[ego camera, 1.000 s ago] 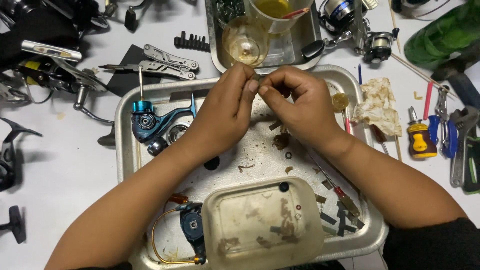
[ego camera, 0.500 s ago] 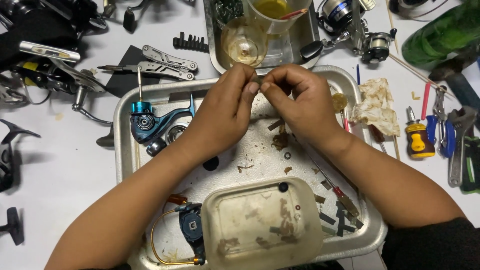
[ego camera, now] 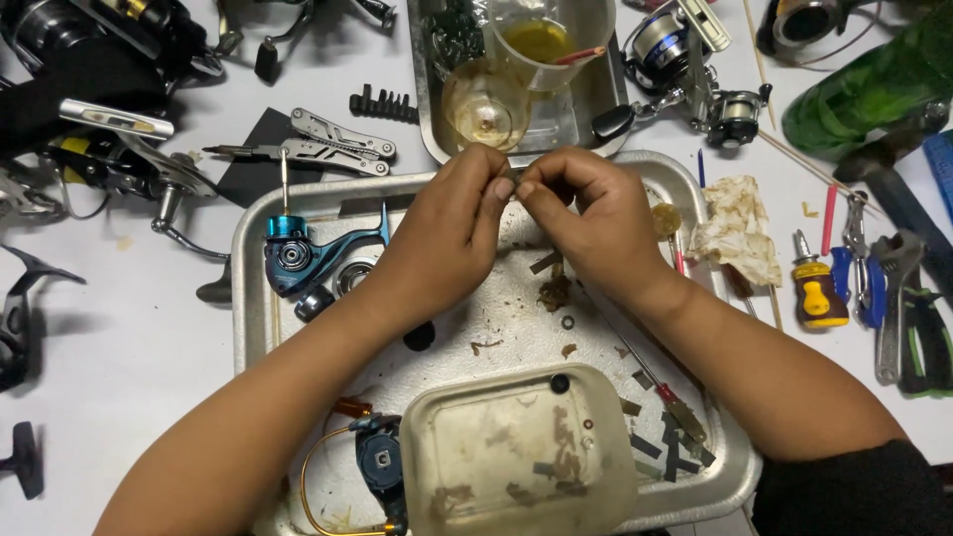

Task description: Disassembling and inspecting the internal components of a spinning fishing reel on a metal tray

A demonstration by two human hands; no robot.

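Head view, left hand [ego camera: 447,233] and right hand [ego camera: 596,223] fingers pinched together, perhaps grasping something small, above metal tray [ego camera: 253,298].

— What does everything rest on?

— A flat white tabletop [ego camera: 119,377] that fills the whole view from above; no wall, floor or window shows anywhere.

— What is its surface like?

— Smooth and matt, with a few small brownish specks and smudges on the left side. The widest bare stretch lies at the lower left.

— And the light?

— Bright and fairly even, coming from overhead. Shadows on the white top are soft, short and grey, falling close beside whatever casts them. The upper corners look darker than the middle.

— Any other furniture?

— None can be made out; the tabletop runs past every edge.
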